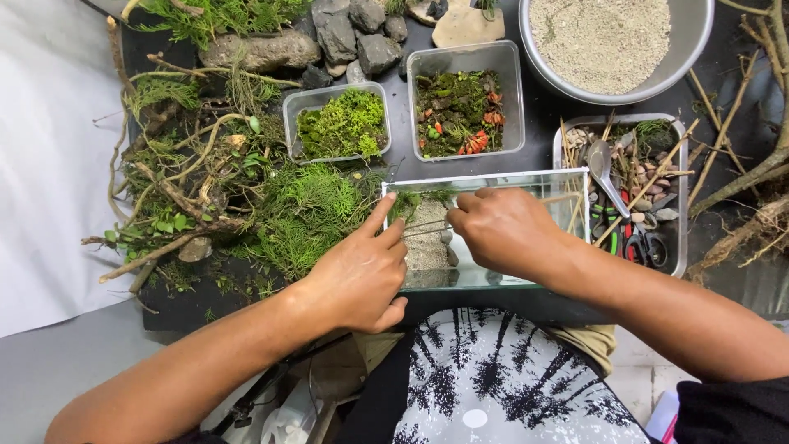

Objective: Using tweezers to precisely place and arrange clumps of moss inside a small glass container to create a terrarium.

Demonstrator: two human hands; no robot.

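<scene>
A small clear glass tank [567, 179] stands on the dark table in front of me, with pale sand and a bit of green plant inside its left end. My left hand [362, 275] rests on the tank's left edge, thumb and index finger spread along the rim, holding nothing. My right hand [503, 230] is over the tank, fingers closed on long thin tweezers [423, 228] that point left toward the green plant [413, 202] in the tank.
Behind the tank are two clear tubs, one of bright green moss [341, 123] and one of mixed moss [460, 111]. A metal bowl of sand [608, 41] sits far right. A metal tray [678, 189] holds tools, stones and sticks. Ferns, branches and rocks lie left.
</scene>
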